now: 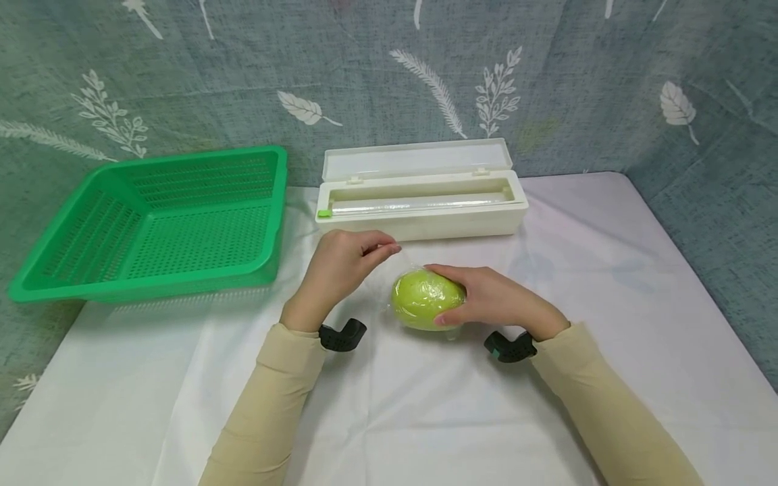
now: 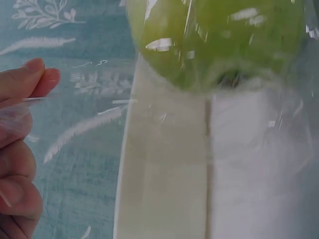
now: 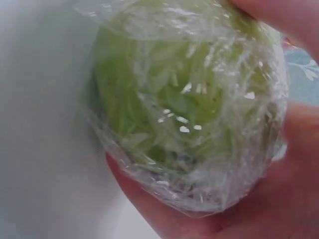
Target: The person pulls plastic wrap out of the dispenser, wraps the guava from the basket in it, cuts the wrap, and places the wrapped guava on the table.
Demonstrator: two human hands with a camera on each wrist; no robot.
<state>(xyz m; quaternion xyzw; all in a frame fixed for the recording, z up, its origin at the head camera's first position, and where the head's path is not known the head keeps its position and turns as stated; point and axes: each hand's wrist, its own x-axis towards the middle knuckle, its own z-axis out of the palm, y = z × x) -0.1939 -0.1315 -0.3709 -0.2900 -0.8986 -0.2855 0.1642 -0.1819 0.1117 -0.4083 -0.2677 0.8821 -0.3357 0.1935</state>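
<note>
A green apple (image 1: pixel 425 297) wrapped in shiny cling film sits low over the white table in front of me. My right hand (image 1: pixel 495 297) grips it from the right, thumb near the front and fingers over the far side. Crinkled film covers the apple (image 3: pixel 164 99) in the right wrist view. To its upper left, my left hand (image 1: pixel 346 263) pinches an edge of the clear cling film (image 2: pixel 94 94) between thumb and forefinger. That film stretches from the fingertips toward the apple (image 2: pixel 219 40) in the left wrist view. The other left fingers (image 2: pixel 17 194) are curled in.
Behind my hands stands a white cling film box (image 1: pixel 419 226), its lid (image 1: pixel 416 162) raised and a film roll (image 1: pixel 419 204) inside. A small green slider (image 1: pixel 325 213) is at its left end. A green plastic basket (image 1: pixel 170 282) stands at the left. Patterned cloth (image 1: pixel 365 67) hangs behind the table.
</note>
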